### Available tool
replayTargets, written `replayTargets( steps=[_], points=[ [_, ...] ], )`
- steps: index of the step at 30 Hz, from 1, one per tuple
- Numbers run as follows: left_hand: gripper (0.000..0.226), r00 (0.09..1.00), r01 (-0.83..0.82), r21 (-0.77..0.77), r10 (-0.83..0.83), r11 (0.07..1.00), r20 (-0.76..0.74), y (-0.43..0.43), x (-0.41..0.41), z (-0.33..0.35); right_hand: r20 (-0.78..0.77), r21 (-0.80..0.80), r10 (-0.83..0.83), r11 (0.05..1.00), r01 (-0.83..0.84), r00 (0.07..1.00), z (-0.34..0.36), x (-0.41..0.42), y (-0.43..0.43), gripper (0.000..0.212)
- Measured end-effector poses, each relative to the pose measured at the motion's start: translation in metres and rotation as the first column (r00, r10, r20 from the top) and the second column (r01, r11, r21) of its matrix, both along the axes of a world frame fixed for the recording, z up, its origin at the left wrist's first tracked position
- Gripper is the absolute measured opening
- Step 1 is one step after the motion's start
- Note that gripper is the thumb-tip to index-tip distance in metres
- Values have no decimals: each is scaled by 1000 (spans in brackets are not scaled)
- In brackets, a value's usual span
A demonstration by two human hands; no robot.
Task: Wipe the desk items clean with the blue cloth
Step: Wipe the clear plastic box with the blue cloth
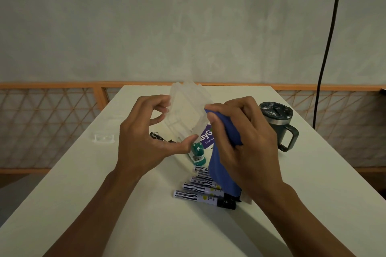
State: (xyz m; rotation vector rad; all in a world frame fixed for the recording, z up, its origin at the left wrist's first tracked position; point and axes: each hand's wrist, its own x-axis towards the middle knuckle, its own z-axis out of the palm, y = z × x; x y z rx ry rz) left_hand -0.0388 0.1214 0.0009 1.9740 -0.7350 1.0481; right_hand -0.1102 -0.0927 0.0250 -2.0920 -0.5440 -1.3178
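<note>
A clear plastic desk organizer (188,108) is held tilted above the white table (104,204). My left hand (146,144) grips it, fingers on its left edge and thumb under its lower corner. My right hand (244,142) holds the blue cloth (223,165) bunched in its fingers, and the cloth's top touches the organizer's right edge. The cloth's loose end hangs down over several markers (200,191) lying side by side on the table.
A dark lidded mug (277,119) with a handle stands at the right. A teal stapler (197,153), black binder clips (155,135) and a purple card (206,136) lie under the organizer. A small clear plastic piece (103,137) lies at the left. A black cable (328,48) hangs at the back right.
</note>
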Motion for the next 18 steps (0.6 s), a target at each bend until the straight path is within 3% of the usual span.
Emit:
replayTargets(
  steps=[4, 8, 14, 18],
  points=[
    [92, 999, -37, 14, 36, 999, 22, 2, 4, -3, -196, 187, 217, 966, -181, 956, 1, -4, 6, 21],
    [92, 988, -121, 65, 114, 990, 101, 3, 7, -4, -299, 331, 338, 914, -235, 893, 2, -6, 7, 19],
    [93, 980, -142, 64, 131, 988, 153, 2, 3, 0, -157, 70, 67, 996, -57, 985, 5, -2, -6, 18],
    [94, 974, -157, 83, 141, 984, 176, 4, 6, -1, -86, 52, -43, 997, 48, 995, 4, -1, -6, 18]
  ],
)
